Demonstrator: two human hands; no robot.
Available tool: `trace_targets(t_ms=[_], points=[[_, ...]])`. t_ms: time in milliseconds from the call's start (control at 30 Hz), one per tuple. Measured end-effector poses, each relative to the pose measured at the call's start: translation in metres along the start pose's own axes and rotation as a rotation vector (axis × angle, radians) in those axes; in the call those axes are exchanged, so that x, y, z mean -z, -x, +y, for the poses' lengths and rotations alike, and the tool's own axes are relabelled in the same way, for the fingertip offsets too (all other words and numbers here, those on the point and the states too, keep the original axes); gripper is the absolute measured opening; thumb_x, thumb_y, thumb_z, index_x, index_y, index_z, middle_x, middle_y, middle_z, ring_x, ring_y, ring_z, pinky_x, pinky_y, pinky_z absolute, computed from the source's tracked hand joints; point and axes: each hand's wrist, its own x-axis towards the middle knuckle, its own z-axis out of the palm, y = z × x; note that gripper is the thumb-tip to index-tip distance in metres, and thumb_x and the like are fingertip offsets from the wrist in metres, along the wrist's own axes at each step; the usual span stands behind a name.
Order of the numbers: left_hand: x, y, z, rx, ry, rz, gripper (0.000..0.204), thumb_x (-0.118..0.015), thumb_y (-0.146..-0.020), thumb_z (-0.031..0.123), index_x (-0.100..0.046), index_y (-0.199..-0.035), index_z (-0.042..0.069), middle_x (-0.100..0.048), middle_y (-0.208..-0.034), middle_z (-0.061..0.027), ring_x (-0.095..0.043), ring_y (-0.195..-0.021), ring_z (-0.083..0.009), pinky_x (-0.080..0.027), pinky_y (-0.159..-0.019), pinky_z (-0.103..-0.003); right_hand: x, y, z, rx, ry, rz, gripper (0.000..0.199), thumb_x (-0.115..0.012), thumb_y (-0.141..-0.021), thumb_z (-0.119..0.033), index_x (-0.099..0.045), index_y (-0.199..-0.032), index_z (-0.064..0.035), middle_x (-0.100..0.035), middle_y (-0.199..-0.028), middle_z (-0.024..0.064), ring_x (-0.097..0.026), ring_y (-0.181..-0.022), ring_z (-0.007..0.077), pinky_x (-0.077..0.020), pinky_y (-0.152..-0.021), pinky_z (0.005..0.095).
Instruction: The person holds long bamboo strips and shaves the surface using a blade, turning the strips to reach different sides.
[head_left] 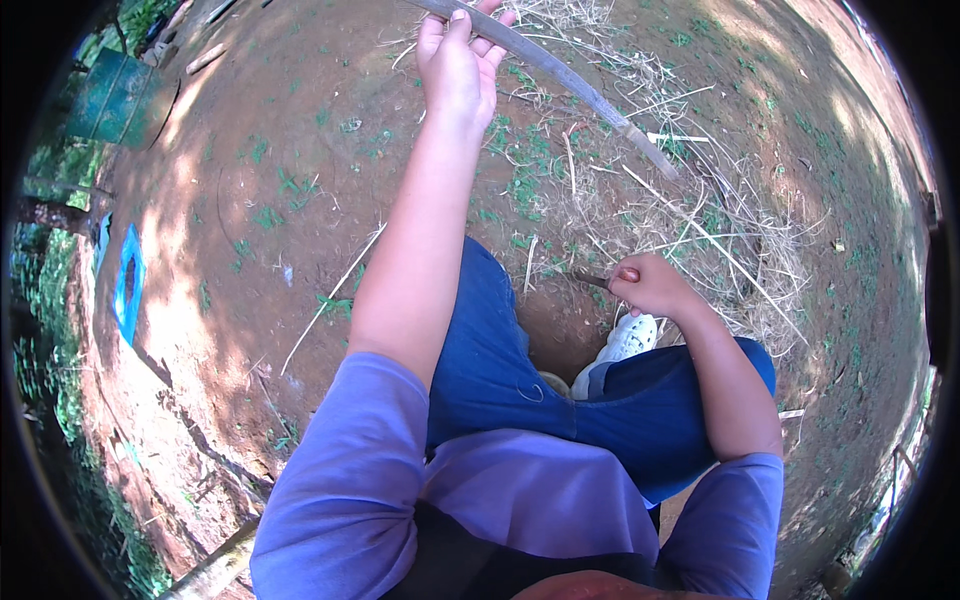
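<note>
A long, greyish, slightly curved bamboo strip [565, 78] runs from the top edge down to the right, with a node ring near its lower end. My left hand [462, 75] is stretched far forward and closed on it, thumb on the near face and fingers behind. Close to my knees, my right hand [652, 284] is wrapped round the handle of a small knife [592, 279]. Its dark blade points left, away from the strip. The strip's upper end lies outside the picture.
Dry stalks and shavings [745, 225] litter the brown soil ahead and to the right. A green drum [108, 95] lies at the far left, with a blue-rimmed object [129, 285] nearer. A white perforated shoe [630, 337] shows beside my bent leg.
</note>
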Motion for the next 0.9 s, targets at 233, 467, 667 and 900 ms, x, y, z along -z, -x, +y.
trace_targets(t_ms=[233,467,667,900], points=[[0.005,-0.004,-0.003,-0.008,-0.229,0.054,0.022,-0.046,-0.108,0.015,-0.052,-0.127,0.006,-0.066,-0.122,-0.0134,-0.065,-0.108,-0.0222,-0.053,-0.090,-0.041,0.067,0.039,-0.027,0.112,-0.392,0.556,0.028,-0.074,-0.092,-0.031,-0.067,-0.093,-0.0041,-0.074,-0.085,0.0068,-0.057,-0.053,0.0065,-0.0430,-0.046,0.0211],[-0.004,0.006,0.000,-0.046,-0.341,-0.054,0.028,-0.043,-0.108,0.010,-0.044,-0.132,-0.003,-0.063,-0.127,-0.0245,-0.069,-0.110,-0.0350,-0.059,-0.096,-0.045,0.099,0.068,-0.024,0.654,-0.879,1.069,0.018,-0.061,-0.100,-0.015,-0.058,-0.112,-0.0016,-0.068,-0.121,0.0191,-0.071,-0.079,0.0186,-0.0599,-0.072,0.0279],[-0.010,0.010,-0.006,-0.015,-0.306,-0.061,0.027,-0.043,-0.108,0.011,-0.045,-0.132,-0.001,-0.064,-0.126,-0.0236,-0.069,-0.111,-0.0349,-0.059,-0.096,-0.045,0.115,0.075,-0.021,0.915,-1.059,1.021,0.015,-0.057,-0.099,-0.008,-0.053,-0.113,-0.0045,-0.048,-0.147,0.0261,-0.062,-0.121,0.0389,-0.0523,-0.107,0.0492],[-0.013,0.014,-0.013,0.015,-0.331,-0.097,0.028,-0.044,-0.108,0.012,-0.045,-0.133,-0.001,-0.064,-0.126,-0.0233,-0.069,-0.110,-0.0350,-0.060,-0.094,-0.045,0.135,0.087,0.016,0.610,-1.326,1.024,0.023,-0.069,-0.099,-0.028,-0.055,-0.107,-0.0108,-0.056,-0.074,0.0013,-0.060,-0.070,0.0124,-0.0526,-0.068,0.0288]])
